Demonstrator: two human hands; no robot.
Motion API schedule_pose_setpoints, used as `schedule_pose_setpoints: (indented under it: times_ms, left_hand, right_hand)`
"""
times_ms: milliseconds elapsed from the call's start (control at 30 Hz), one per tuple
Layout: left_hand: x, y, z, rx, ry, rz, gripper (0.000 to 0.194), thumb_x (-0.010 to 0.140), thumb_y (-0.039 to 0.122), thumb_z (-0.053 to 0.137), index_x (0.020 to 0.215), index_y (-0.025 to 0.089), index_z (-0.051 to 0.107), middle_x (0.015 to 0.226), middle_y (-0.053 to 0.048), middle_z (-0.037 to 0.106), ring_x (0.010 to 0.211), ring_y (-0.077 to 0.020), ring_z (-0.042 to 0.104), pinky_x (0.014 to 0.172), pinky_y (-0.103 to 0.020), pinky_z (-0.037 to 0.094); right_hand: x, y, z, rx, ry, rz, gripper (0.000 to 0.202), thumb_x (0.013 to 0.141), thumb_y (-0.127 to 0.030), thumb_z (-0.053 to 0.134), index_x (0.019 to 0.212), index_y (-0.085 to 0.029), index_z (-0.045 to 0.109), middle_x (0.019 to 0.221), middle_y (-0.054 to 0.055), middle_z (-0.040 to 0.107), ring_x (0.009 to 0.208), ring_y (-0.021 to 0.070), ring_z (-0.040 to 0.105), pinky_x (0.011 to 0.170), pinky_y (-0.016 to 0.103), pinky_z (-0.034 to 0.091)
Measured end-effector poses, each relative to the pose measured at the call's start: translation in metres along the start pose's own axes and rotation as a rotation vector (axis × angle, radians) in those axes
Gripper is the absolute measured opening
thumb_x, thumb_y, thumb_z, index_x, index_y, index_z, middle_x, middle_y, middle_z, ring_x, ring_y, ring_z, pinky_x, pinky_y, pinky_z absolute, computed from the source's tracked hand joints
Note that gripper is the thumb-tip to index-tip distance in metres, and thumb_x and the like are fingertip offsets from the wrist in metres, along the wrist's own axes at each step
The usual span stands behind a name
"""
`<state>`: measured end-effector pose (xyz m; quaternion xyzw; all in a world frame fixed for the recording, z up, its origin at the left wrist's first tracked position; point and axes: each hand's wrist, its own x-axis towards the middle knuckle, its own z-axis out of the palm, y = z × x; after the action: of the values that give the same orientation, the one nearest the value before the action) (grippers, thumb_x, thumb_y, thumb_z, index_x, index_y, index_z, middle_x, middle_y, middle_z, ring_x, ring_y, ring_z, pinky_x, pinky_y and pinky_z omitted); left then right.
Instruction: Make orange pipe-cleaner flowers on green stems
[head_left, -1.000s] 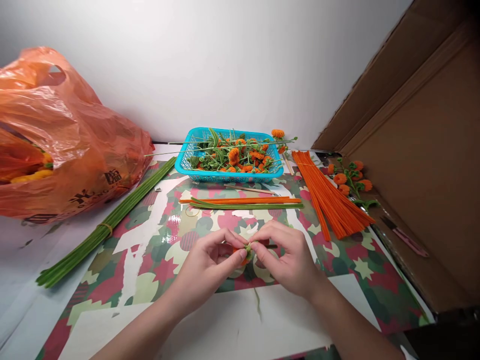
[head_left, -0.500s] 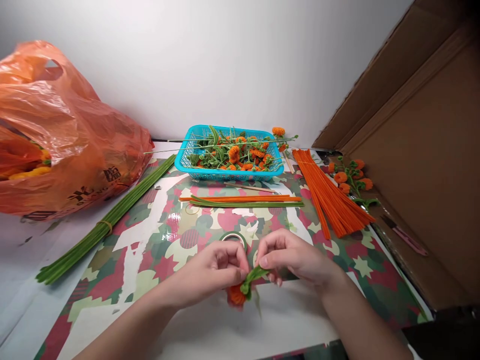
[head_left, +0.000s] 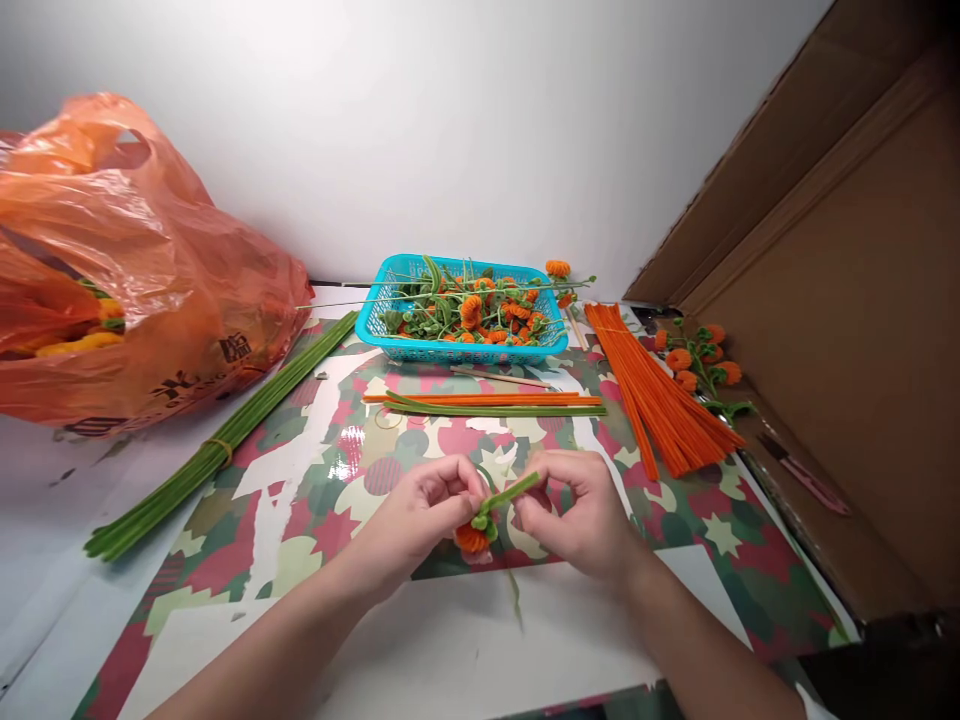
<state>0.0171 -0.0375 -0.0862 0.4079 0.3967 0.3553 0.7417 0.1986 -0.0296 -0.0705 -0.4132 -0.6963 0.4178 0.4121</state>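
Above the white sheet, my left hand (head_left: 442, 510) is closed in a pinch on a small orange pipe-cleaner flower (head_left: 472, 540). The bloom hangs below the fingertips, and its fuzzy green stem (head_left: 514, 492) slants up to the right. My right hand (head_left: 574, 510) is curled closed beside that stem, whose end lies against the index finger; what its fingertips pinch is hidden. A thin green strip (head_left: 516, 598), blurred, dangles beneath the hands. Beyond them, orange and green pipe cleaners (head_left: 487, 404) lie side by side on the patterned table cover (head_left: 420, 470).
A blue basket (head_left: 465, 352) of orange flowers stands at the back. At left are an orange plastic bag (head_left: 165, 290) and a banded green pipe-cleaner bundle (head_left: 225, 440). At right lie orange pipe cleaners (head_left: 660, 400), a flower spray (head_left: 701, 365) and a pink-handled knife (head_left: 814, 485) by cardboard (head_left: 832, 300).
Both hands have moved slightly up and away with the flower. The stem's end now rises past my right index finger, where before the right fingertips pinched it. The tape roll is now hidden.
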Motion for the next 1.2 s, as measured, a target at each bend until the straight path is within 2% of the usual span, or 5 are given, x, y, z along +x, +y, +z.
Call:
schedule_pose_setpoints:
  times_ms: [400,767,967,1100,1200]
  left_hand:
    - [-0.003,-0.002,0.008,0.273,0.084,0.115,0.017,0.076,0.030,0.069,0.077,0.016,0.060,0.072,-0.001,0.058,0.061,-0.0112,0.053,0.053,-0.021,0.043]
    - [-0.004,0.002,0.011,0.418,0.201,0.091,0.015,0.080,0.025,0.057,0.069,0.017,0.059,0.059,0.001,0.056,0.055,-0.0111,0.049,0.050,-0.020,0.037]
    - [-0.003,0.002,0.005,0.444,0.085,0.016,0.011,0.078,0.023,0.057,0.069,0.017,0.057,0.061,0.002,0.053,0.057,-0.0111,0.046,0.050,-0.020,0.035]
    - [-0.004,0.001,-0.001,0.446,-0.037,-0.042,0.015,0.079,0.023,0.056,0.066,0.018,0.051,0.057,0.004,0.044,0.053,-0.0095,0.037,0.047,-0.020,0.027]
    - [-0.006,0.003,-0.002,0.445,-0.082,-0.050,0.014,0.080,0.023,0.055,0.067,0.018,0.053,0.058,0.005,0.042,0.053,-0.0096,0.036,0.047,-0.020,0.026]
  right_hand:
    - [-0.001,0.007,0.012,-0.179,0.152,-0.050,0.019,0.063,-0.011,0.052,0.052,-0.020,0.039,0.046,-0.007,0.039,0.043,0.0070,0.037,0.043,0.020,0.032]
    - [0.000,0.010,-0.001,-0.389,-0.077,-0.249,0.014,0.078,-0.012,0.053,0.065,-0.018,0.057,0.051,-0.004,0.051,0.048,0.0090,0.044,0.049,0.022,0.034]
    - [-0.001,0.009,-0.012,-0.676,-0.188,-0.557,0.019,0.091,-0.013,0.046,0.080,-0.018,0.061,0.067,0.002,0.062,0.066,0.0145,0.052,0.065,0.028,0.037]
    - [0.000,0.007,-0.013,-0.648,-0.199,-0.516,0.017,0.091,-0.014,0.048,0.084,-0.020,0.063,0.094,0.004,0.069,0.096,0.0199,0.054,0.085,0.036,0.038]
    - [0.000,0.006,-0.010,-0.472,-0.259,-0.355,0.015,0.089,-0.014,0.051,0.081,-0.019,0.063,0.085,0.002,0.069,0.083,0.0168,0.058,0.083,0.035,0.038]
